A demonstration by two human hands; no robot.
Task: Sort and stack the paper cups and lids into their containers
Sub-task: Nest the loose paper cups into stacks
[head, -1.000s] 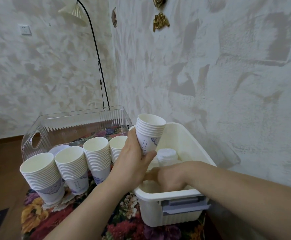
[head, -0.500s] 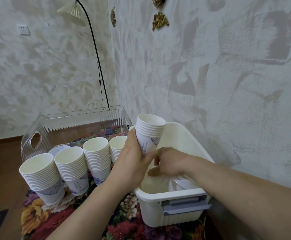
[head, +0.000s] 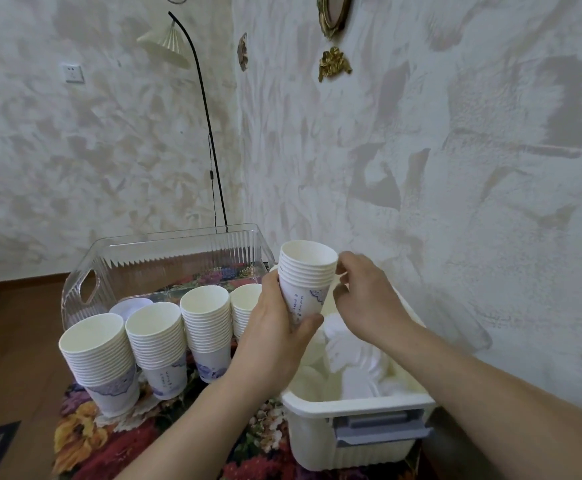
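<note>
Head view: cup stack [head: 305,278] nearly upright, mouth up, leaning slightly left.

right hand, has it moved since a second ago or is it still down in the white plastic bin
Yes. The right hand has risen out of the white plastic bin to the rim of the stack of white paper cups that the left hand grips.

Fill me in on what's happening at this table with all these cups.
A person is sorting paper cups. The left hand grips a nested stack of cups held above the white bin, and the right hand reaches to the stack's rim, fingers curled beside it. Four more cup stacks stand on the floral cloth in front of a clear ribbed container. White lids lie loose in the bin.
</note>
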